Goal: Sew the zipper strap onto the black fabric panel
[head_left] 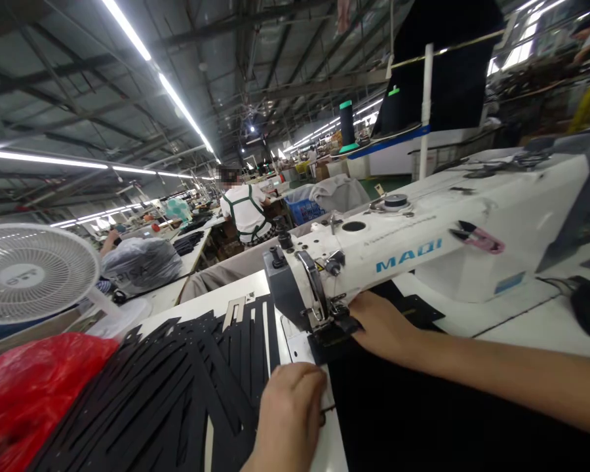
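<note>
A white sewing machine (423, 229) marked MAQI reaches across the table from the right. Black fabric (403, 406) lies under its needle area and spreads over the front right. My right hand (378, 328) is beside the presser foot, its fingers closed on the black fabric, with the fingertips partly hidden by the machine head. Nearer the camera, my left hand (292, 406) is curled at the fabric's left edge, left of and below the needle plate (297, 347). What its fingers hold, if anything, is hidden.
Black strips (191, 387) cover the table's left part, beside a red plastic bag (39, 393). A white fan (29, 275) stands at the left. Thread cones (347, 128) stand behind the machine. A person (248, 210) sits farther back. Pink-handled snips (479, 237) rest on the machine arm.
</note>
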`<control>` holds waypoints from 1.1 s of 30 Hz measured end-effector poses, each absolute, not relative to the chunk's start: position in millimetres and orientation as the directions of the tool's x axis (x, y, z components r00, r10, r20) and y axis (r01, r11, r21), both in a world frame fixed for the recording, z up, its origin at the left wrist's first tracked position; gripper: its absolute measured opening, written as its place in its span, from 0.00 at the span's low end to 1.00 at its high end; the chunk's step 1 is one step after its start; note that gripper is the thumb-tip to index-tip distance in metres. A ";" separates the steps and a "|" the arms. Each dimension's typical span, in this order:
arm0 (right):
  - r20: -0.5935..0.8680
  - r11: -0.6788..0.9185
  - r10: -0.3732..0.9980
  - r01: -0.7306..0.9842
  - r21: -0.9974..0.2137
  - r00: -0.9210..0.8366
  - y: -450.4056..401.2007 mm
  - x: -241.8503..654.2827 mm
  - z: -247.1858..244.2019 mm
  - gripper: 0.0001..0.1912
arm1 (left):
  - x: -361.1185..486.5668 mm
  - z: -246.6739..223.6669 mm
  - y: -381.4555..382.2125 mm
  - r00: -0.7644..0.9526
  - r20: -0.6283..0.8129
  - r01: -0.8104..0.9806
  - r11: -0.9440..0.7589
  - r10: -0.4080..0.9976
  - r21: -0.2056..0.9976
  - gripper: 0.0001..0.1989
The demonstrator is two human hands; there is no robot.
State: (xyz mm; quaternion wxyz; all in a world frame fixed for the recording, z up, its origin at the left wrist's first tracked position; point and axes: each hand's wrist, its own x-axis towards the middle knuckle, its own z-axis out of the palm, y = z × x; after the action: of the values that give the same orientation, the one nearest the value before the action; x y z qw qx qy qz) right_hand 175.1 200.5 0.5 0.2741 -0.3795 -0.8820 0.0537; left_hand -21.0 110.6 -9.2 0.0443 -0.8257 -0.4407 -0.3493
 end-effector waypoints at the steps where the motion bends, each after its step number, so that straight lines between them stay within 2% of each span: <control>1: 0.452 0.738 0.666 0.613 -0.284 -0.593 185.8 177.6 -4.5 0.05 | -26.6 -6.3 113.5 0.375 0.587 0.796 -0.574 0.717 0.192 0.11; 5: 0.556 0.835 0.504 0.538 -0.116 -0.661 138.0 184.1 -26.3 0.09 | -27.4 -4.1 131.9 0.503 0.524 0.795 -0.606 0.687 0.032 0.12; 7: 0.536 0.815 0.521 0.574 -0.080 -0.664 135.6 181.3 -29.4 0.11 | -23.2 -5.6 138.9 0.513 0.515 0.790 -0.612 0.687 0.030 0.13; 9: 0.470 0.790 0.572 0.605 -0.097 -0.672 145.8 174.8 -26.8 0.14 | -20.8 -5.2 141.7 0.444 0.532 0.821 -0.565 0.721 0.079 0.12; 12: 0.390 0.764 0.634 0.617 -0.186 -0.667 165.3 164.9 -20.0 0.19 | -20.6 -2.1 140.3 0.352 0.557 0.860 -0.495 0.752 0.125 0.11; 14: 0.365 0.773 0.633 0.573 -0.272 -0.682 172.6 162.7 -18.2 0.17 | -21.1 -1.5 138.5 0.355 0.560 0.855 -0.502 0.749 0.130 0.12; 16: 0.388 0.780 0.619 0.474 -0.409 -0.683 175.9 165.4 -18.0 0.13 | -21.2 -3.7 137.6 0.407 0.555 0.836 -0.541 0.726 0.096 0.12; 17: 0.421 0.750 0.641 0.410 -0.519 -0.642 177.2 168.1 -17.5 0.12 | -21.4 -5.6 137.6 0.437 0.552 0.827 -0.559 0.710 0.063 0.12; 19: 0.436 0.576 0.776 0.233 -0.783 -0.456 181.2 174.4 -13.2 0.13 | -22.0 -9.6 138.3 0.485 0.546 0.819 -0.573 0.683 -0.011 0.12; 21: 0.310 0.314 0.918 -0.025 -0.949 -0.249 186.3 179.8 -3.4 0.14 | -23.6 -12.9 139.5 0.510 0.531 0.820 -0.568 0.676 -0.064 0.12; 23: 0.152 0.097 0.966 -0.252 -0.963 -0.209 189.4 182.4 10.1 0.16 | -26.1 -15.3 140.6 0.529 0.508 0.818 -0.568 0.680 -0.091 0.12; 26: 0.080 -0.067 0.946 -0.427 -0.902 -0.316 186.1 180.3 28.6 0.14 | -29.9 -17.7 141.5 0.544 0.499 0.813 -0.570 0.674 -0.116 0.11; 30: 0.083 -0.110 0.933 -0.496 -0.861 -0.350 179.5 173.1 36.8 0.13 | -31.7 -20.0 142.3 0.539 0.516 0.815 -0.567 0.666 -0.120 0.10; 33: 0.094 -0.048 0.946 -0.420 -0.906 -0.311 186.1 170.6 35.1 0.13 | -30.1 -21.2 142.9 0.537 0.535 0.812 -0.572 0.652 -0.117 0.09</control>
State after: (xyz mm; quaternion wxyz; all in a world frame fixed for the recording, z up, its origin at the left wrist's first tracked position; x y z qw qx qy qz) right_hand 170.6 186.1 35.1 0.5131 -0.2851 -0.4611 0.6655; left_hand -30.1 142.9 -21.2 0.1791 -0.8581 -0.4266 -0.2227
